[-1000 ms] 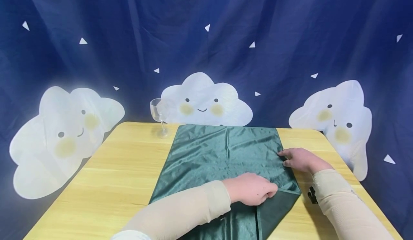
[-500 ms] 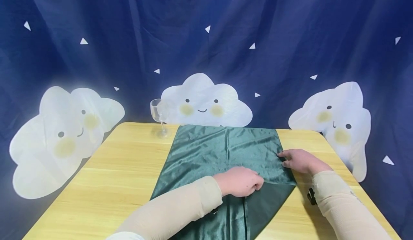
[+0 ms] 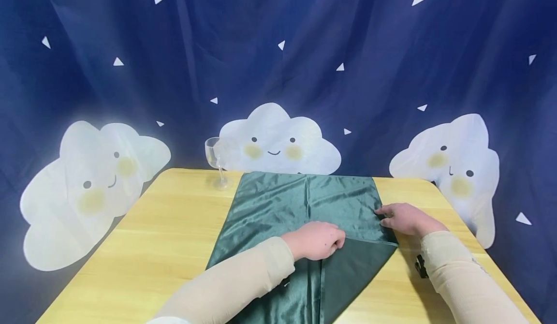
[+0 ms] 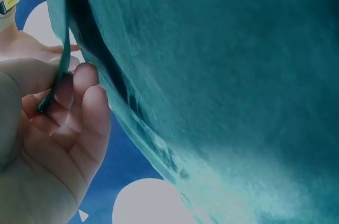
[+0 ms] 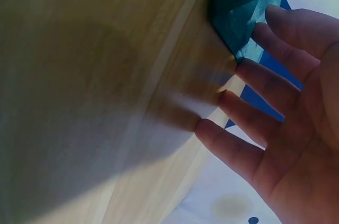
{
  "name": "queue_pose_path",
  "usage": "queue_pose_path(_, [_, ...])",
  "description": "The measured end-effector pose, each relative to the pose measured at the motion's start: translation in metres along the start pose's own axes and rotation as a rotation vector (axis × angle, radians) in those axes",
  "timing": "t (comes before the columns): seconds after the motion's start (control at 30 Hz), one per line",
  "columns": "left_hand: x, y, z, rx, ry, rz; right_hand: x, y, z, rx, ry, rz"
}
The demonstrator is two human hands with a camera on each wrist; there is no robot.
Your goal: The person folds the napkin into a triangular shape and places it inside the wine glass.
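A shiny dark green cloth (image 3: 274, 203) lies lengthwise on the table, its near right corner folded over so that the duller underside (image 3: 357, 266) shows. My left hand (image 3: 316, 240) pinches the corner of the folded flap between thumb and fingers. In the left wrist view the cloth's edge (image 4: 64, 49) runs between the thumb and fingers of that hand (image 4: 63, 128). At the cloth's right edge my right hand (image 3: 406, 219) rests with its fingers spread. The right wrist view shows those fingertips (image 5: 244, 68) touching the table and the cloth's edge (image 5: 238, 17).
A clear stemmed wine glass (image 3: 215, 162) stands at the back of the wooden table (image 3: 165, 227), left of the cloth. Behind the table hangs a blue curtain (image 3: 278, 72) with printed clouds and triangles. A small black clip (image 3: 420, 267) is by the right sleeve.
My left hand has moved left and slightly away from me, drawing the pinched corner along, so more of the duller underside shows. The right hand has stayed at the cloth's right edge.
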State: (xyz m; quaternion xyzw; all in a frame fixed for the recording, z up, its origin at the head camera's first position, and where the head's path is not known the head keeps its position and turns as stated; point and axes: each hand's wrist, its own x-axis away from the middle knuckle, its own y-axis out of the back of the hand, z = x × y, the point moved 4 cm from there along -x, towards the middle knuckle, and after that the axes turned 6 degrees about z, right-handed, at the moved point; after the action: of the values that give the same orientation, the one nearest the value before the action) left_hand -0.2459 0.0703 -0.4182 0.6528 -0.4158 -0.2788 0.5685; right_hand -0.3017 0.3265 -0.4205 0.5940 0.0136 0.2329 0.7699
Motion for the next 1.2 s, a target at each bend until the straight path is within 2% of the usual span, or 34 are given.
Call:
queue_pose_path(0.17, [0.004,0.005,0.01,-0.007,-0.016,-0.056,0.0,0.004,0.001,0.019,0.011,-0.024])
queue_pose_path(0.3, [0.008,0.005,0.019,0.025,-0.023,-0.098,-0.001,0.003,0.001,0.018,0.005,-0.025])
queue_pose_path(0.5, [0.015,0.01,0.033,0.13,0.032,-0.154,-0.005,-0.001,0.004,-0.011,-0.023,-0.023])
queue_pose_path(0.67, [0.015,0.017,0.044,0.19,0.093,-0.179,-0.004,0.0,0.006,0.026,-0.002,-0.052])
queue_pose_path(0.8, [0.016,0.018,0.054,0.233,0.167,-0.169,-0.004,-0.001,0.007,0.057,0.034,-0.07])
queue_pose_path(1.03, [0.024,0.013,0.068,0.373,0.295,-0.093,-0.001,-0.004,0.008,0.019,0.062,-0.071])
queue_pose_path(1.2, [0.026,0.015,0.074,0.359,0.344,-0.069,0.0,-0.002,0.006,0.032,0.067,-0.092])
